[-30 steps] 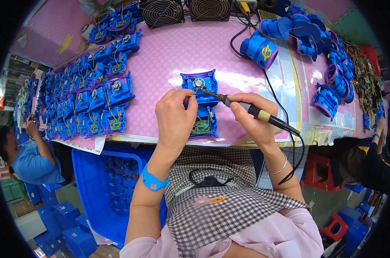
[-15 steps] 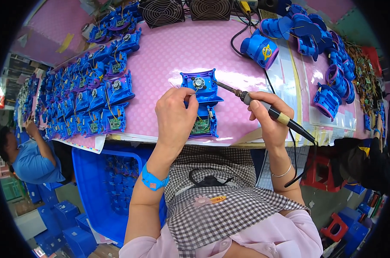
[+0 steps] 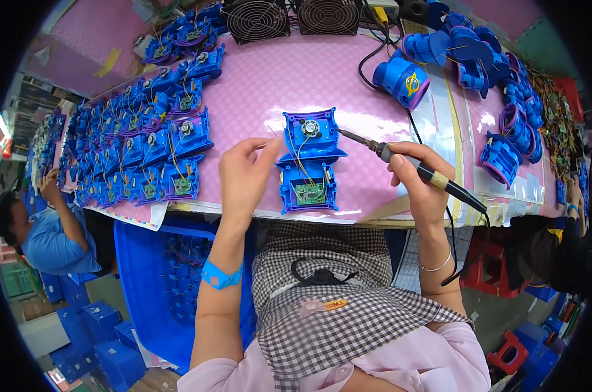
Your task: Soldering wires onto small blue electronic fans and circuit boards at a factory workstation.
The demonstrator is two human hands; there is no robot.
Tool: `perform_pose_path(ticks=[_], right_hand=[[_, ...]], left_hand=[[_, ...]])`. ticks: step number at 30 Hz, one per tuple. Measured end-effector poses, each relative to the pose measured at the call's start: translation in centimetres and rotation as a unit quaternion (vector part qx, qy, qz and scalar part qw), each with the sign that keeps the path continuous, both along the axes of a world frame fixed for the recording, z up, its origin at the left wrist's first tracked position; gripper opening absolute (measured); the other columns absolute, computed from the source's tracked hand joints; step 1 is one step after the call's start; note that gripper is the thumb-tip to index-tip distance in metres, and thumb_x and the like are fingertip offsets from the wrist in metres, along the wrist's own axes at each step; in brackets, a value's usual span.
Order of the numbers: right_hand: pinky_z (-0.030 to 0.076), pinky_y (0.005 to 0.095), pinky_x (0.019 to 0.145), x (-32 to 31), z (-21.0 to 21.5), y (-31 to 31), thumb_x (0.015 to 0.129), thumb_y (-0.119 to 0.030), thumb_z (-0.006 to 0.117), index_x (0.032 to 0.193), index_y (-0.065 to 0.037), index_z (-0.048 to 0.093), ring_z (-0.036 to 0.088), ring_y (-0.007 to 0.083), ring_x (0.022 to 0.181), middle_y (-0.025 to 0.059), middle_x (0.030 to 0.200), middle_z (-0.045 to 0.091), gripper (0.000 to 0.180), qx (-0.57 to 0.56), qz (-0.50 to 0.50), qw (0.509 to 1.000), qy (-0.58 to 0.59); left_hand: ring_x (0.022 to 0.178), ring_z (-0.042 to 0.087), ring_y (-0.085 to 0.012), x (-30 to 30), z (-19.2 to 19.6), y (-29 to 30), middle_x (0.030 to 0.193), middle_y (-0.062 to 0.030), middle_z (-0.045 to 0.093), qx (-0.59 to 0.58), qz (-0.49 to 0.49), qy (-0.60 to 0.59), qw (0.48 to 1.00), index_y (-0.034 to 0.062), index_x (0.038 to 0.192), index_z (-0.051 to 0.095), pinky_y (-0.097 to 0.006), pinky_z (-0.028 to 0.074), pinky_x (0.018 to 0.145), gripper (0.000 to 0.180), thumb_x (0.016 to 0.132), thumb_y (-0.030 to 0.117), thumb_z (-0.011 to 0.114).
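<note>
My right hand (image 3: 421, 175) is wrapped around a soldering iron (image 3: 433, 178), its tip pointing left beside an opened blue plastic housing. In the housing's far half (image 3: 322, 138) sits a round silver speaker (image 3: 310, 129). A green circuit board (image 3: 311, 193) lies in the near half (image 3: 284, 196), and thin wires run between the halves. Just left of the housing, clear of it, my left hand (image 3: 245, 173) has thumb and forefinger pinched. A thin wire (image 3: 274, 132) shows at those fingertips; how it is held is partly hidden.
Rows of similar opened blue housings (image 3: 136, 147) cover the table's left side. Blue cylindrical shells (image 3: 404, 81) and a heap of wired parts (image 3: 551, 124) lie right. Two black fans (image 3: 257, 19) stand at the back. A blue bin (image 3: 136, 287) is below left; people work on both sides.
My left hand has drawn back left from the housing, uncovering the wires and circuit board. My right hand still grips the iron, its tip beside the far half.
</note>
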State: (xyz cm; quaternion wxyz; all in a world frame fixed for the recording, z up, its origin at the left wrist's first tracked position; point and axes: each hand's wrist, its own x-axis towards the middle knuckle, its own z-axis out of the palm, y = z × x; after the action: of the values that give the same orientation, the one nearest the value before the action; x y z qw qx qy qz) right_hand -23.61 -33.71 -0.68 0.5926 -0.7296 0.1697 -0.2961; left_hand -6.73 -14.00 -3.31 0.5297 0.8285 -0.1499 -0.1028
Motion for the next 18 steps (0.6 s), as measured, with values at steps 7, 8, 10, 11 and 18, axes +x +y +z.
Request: perform_pose_path(ticks=[7, 8, 10, 11, 18], right_hand=[[0.046, 0.0219, 0.053, 0.0, -0.3, 0.3, 0.083, -0.003, 0.064, 0.098, 0.006, 0.066, 0.059, 0.0112, 0.058, 0.0101, 0.073, 0.065, 0.018, 0.004, -0.001, 1.0, -0.005], [0.046, 0.0219, 0.053, 0.0, -0.3, 0.2, 0.083, -0.003, 0.064, 0.098, 0.006, 0.066, 0.059, 0.0111, 0.058, 0.01, 0.073, 0.065, 0.018, 0.004, -0.007, 1.0, -0.006], [0.046, 0.0218, 0.053, -0.1, -0.2, 0.2, 0.082, -0.003, 0.064, 0.098, 0.006, 0.066, 0.059, 0.0111, 0.058, 0.0099, 0.072, 0.065, 0.018, 0.005, -0.02, 1.0, -0.007], [0.046, 0.0217, 0.053, 0.1, -0.2, 0.1, 0.082, -0.003, 0.065, 0.098, 0.005, 0.066, 0.059, 0.011, 0.057, 0.0097, 0.072, 0.065, 0.018, 0.001, -0.015, 1.0, 0.001], [0.045, 0.0205, 0.051, 0.9, -0.9, 0.1, 0.082, -0.006, 0.066, 0.098, 0.002, 0.068, 0.059, 0.0091, 0.057, 0.0082, 0.071, 0.066, 0.017, -0.014, 0.006, 0.999, 0.029]], left_hand=[[0.05, 0.041, -0.0062, -0.3, 1.2, -3.0, 0.058, -0.0025, 0.056, 0.117, -0.031, -0.093, 0.988, -0.0033, 0.081, 0.07, -0.027, 0.032, 0.046, 0.023, 0.077, 0.019, 0.075], [0.05, 0.041, -0.0062, -0.4, 1.0, -2.8, 0.058, -0.0025, 0.056, 0.117, -0.031, -0.094, 0.988, -0.0033, 0.081, 0.07, -0.027, 0.032, 0.046, 0.023, 0.077, 0.019, 0.075], [0.053, 0.05, -0.0135, -0.8, 0.4, -2.2, 0.071, -0.0102, 0.064, 0.037, -0.002, -0.153, 0.988, -0.0005, 0.083, 0.071, -0.03, 0.038, 0.05, 0.019, 0.077, 0.018, 0.073], [0.053, 0.05, -0.0135, -1.1, 0.3, -2.0, 0.071, -0.0102, 0.064, 0.037, -0.006, -0.153, 0.988, -0.0005, 0.083, 0.071, -0.03, 0.038, 0.05, 0.019, 0.077, 0.018, 0.073], [0.055, 0.049, -0.0099, -2.9, 2.3, -3.3, 0.073, -0.005, 0.064, -0.055, -0.021, -0.082, 0.995, 0.0005, 0.085, 0.071, -0.027, 0.037, 0.049, 0.01, 0.082, 0.01, 0.069]])
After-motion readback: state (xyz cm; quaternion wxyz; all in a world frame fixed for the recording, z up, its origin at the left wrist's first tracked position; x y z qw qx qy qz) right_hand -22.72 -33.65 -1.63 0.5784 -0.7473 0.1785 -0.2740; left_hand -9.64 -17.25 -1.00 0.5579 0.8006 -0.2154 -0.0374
